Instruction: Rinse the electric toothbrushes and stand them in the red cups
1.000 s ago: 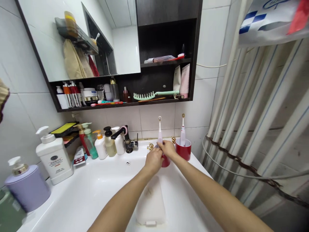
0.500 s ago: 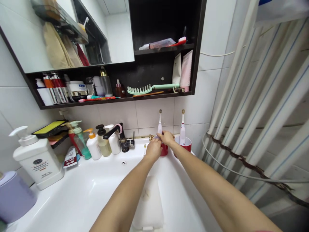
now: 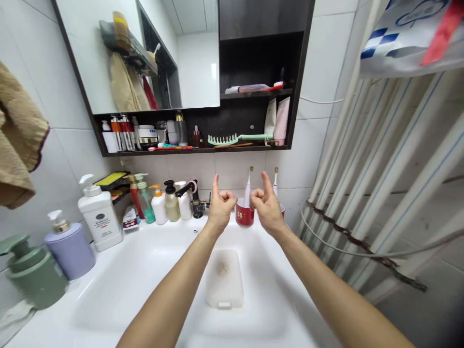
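Toothbrush (image 3: 247, 194) in red cup (image 3: 244, 217) between left hand (image 3: 220, 209) and right hand (image 3: 267, 209), both empty and loosely curled

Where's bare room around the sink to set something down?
Basin: left of the left forearm, and between the white plastic piece and right forearm. Crowded: behind it, where pump bottles stand tight up to the black faucet and a red cup shows between left hand and right hand.

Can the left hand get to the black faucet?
Probably yes: the black faucet is close beside the left hand in this view, and nothing seems to block the way between them.
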Demonstrator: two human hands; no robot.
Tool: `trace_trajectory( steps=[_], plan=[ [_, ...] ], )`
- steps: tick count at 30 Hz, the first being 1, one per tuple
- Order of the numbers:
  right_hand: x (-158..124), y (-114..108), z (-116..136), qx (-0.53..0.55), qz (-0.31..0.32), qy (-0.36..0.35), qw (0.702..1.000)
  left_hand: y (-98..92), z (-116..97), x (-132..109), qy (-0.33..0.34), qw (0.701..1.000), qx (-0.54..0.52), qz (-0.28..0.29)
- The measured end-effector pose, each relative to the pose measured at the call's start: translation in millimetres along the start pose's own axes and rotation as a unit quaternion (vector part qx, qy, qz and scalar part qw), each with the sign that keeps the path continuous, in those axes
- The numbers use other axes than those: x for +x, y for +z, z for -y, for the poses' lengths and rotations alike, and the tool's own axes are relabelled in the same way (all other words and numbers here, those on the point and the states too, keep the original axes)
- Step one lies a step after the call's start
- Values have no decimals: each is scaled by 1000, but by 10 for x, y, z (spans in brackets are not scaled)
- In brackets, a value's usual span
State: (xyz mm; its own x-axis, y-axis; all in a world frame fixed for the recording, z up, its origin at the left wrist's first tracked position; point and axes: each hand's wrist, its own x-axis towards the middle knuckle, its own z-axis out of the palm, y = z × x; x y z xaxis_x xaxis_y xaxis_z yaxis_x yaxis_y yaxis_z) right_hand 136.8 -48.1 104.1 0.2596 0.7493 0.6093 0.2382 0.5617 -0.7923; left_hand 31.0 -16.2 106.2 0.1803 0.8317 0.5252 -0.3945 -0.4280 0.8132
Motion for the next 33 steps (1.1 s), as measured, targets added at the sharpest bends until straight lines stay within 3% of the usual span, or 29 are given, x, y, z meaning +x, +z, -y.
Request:
trace_trajectory(
  steps=[4,8,11,15,17,20,22,27,33],
  plan=[
    [-173,105,321,113,17,-1,993,111,-300,-246,3,997,-63,39],
    [-247,127,330,182,3,54,982,95,-291,-326,-33,995,-88,34],
    [-266,106,270,235,-13,143,961,37,-229,-310,-132,984,-115,20],
    [-289,126,211,218,-2,219,951,43,-172,-274,-262,954,-127,71],
    [-304,152,153,170,3,219,961,82,-134,-258,-289,946,-118,89],
    [-286,117,-31,-49,-21,192,980,101,-20,-255,-309,941,-107,91],
    [-221,0,-214,-199,-58,171,963,44,106,-297,-320,939,-93,82],
    [39,-488,-693,-348,-142,168,911,-300,514,-585,-382,924,-9,16],
    [15,-779,-920,-431,-63,183,881,-644,714,-893,-396,916,67,-8]
  ],
)
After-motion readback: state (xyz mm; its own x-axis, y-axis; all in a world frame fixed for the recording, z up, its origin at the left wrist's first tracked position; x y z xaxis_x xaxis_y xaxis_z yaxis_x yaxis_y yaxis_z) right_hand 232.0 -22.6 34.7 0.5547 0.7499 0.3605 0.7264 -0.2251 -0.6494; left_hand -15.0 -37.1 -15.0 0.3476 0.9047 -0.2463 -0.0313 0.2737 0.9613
